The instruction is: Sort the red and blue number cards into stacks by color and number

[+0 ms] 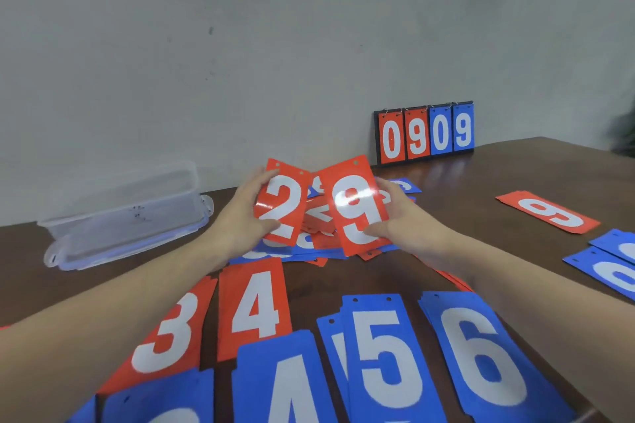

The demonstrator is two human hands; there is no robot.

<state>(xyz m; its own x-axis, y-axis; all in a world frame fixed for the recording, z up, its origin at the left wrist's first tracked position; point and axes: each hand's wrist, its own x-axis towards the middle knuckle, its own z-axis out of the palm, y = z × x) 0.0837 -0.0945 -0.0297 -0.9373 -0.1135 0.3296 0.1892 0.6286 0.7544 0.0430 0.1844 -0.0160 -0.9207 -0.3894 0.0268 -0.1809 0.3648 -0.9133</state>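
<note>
Fingers of the left hand (pixel 240 216) curl round the left edge of a red plastic card printed with a white 2 (pixel 280 204), thumb pressed on its face; the right hand (pixel 395 220) pinches a red card with a white 9 (pixel 357 213) the same way. Both cards are held up at centre frame above a mixed heap of red and blue cards (pixel 309 244) on the dark wooden table (pixel 446 182). Sorted stacks lie along the bottom of the frame: red 3 (pixel 165 336), red 4 (pixel 254 309), blue 4 (pixel 288 385), blue 5 (pixel 381 354), blue 6 (pixel 481 357). At right lies a red 9 stack (pixel 549 213). A clear plastic container (pixel 130 213) sits at left, and a flip scoreboard reading 0909 (pixel 426 132) stands against the wall.
</note>
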